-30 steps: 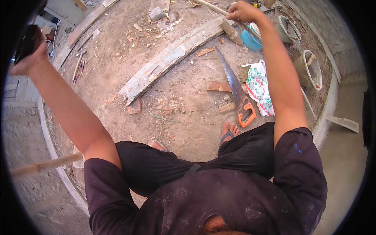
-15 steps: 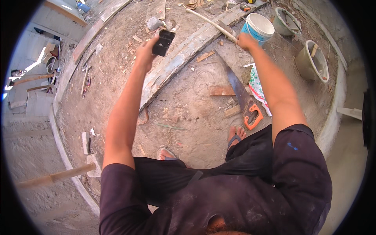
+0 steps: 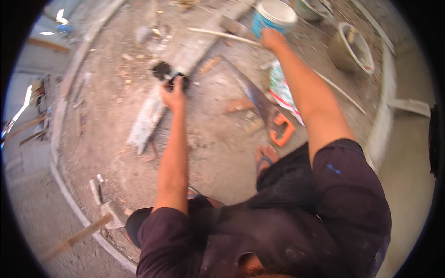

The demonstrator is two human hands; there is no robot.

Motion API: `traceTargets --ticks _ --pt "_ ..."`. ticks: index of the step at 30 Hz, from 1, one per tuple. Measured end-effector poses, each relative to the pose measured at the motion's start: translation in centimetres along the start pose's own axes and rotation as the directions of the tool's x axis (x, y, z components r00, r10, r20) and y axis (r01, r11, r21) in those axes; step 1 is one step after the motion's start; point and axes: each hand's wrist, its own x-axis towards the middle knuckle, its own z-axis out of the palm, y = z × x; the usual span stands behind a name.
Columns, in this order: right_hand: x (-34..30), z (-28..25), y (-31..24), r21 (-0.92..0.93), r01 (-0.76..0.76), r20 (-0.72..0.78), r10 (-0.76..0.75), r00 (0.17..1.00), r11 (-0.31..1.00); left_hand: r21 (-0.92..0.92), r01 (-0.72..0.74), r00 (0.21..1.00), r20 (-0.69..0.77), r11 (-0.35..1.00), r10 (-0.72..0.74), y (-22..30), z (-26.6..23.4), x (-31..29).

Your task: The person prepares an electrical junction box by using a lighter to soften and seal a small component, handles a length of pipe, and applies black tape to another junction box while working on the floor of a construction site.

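Observation:
My left hand [image 3: 173,96] is closed around a small black blocky object [image 3: 179,79]. Blur splits that object into two dark parts with a paler gap, so its kind is unclear. At the upper right my right hand [image 3: 274,41] grips a long pale wooden stick [image 3: 221,34]. One end points left; a pale length emerges beyond my forearm, seemingly the same stick. Below my right hand lies a handsaw [image 3: 281,131] with an orange handle, its blade pointing away. A blue and white bucket [image 3: 263,23] stands just behind that hand.
A concrete beam [image 3: 147,112] runs diagonally across the dirt floor. Grey-green buckets [image 3: 337,54] stand at the right. A printed sack [image 3: 281,86] and a wood offcut [image 3: 239,105] lie near the saw. At lower left is a wooden-handled tool [image 3: 85,231].
My left hand has come nearer and lower with the black object, which has turned. The stick in my right hand has swung flatter across the view. The whole view has shifted.

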Motion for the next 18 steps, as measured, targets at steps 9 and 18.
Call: traceTargets --ticks 9,18 --pt "-6.2 -5.2 17.7 0.088 -0.377 0.498 0.288 0.818 0.922 -0.269 0.341 0.92 -0.099 0.901 -0.378 4.2 0.5 -0.8" --pt "-11.9 -3.5 22.2 -0.266 -0.274 0.432 0.369 0.823 0.924 -0.324 0.276 0.874 -0.308 0.905 -0.377 7.1 2.0 -3.2"
